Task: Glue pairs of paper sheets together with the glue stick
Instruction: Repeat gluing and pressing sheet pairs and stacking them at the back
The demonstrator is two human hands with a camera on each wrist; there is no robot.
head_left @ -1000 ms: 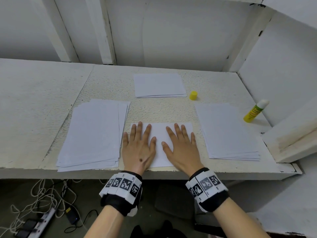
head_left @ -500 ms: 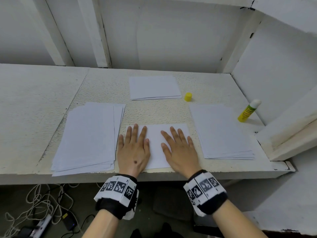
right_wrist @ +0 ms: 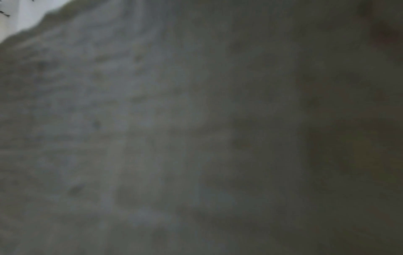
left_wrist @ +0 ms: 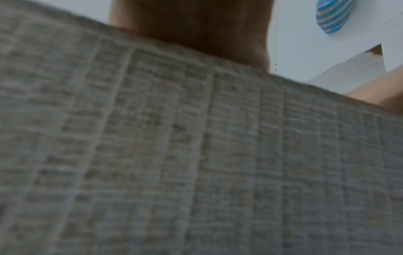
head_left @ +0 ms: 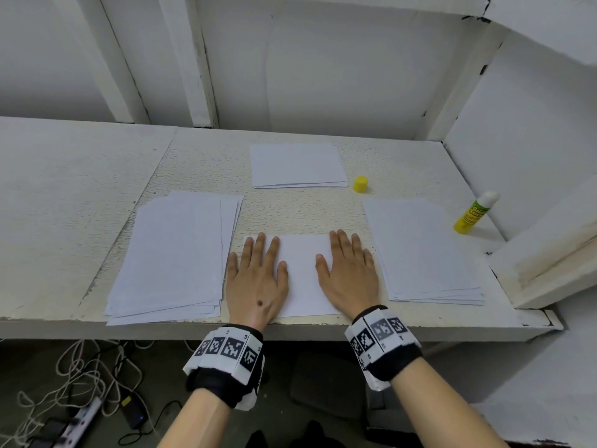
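A white paper sheet (head_left: pixel 302 270) lies at the table's front edge in the head view. My left hand (head_left: pixel 256 276) presses flat on its left part, fingers straight. On its right part my right hand (head_left: pixel 350 273) lies flat the same way. The uncapped yellow glue stick (head_left: pixel 475 213) leans against the ledge at the far right, out of either hand's reach. Its yellow cap (head_left: pixel 360 184) stands behind the sheet. Both wrist views are dark and blurred against the table edge.
A tall paper stack (head_left: pixel 174 253) lies at the left and another paper stack (head_left: pixel 420 250) at the right. A smaller pile of sheets (head_left: pixel 297 164) sits at the back. A white ledge (head_left: pixel 549 263) juts in on the right. Cables (head_left: pixel 80 383) lie on the floor below.
Both hands have slid apart across the sheet, the left toward its left edge and the right toward its right edge.
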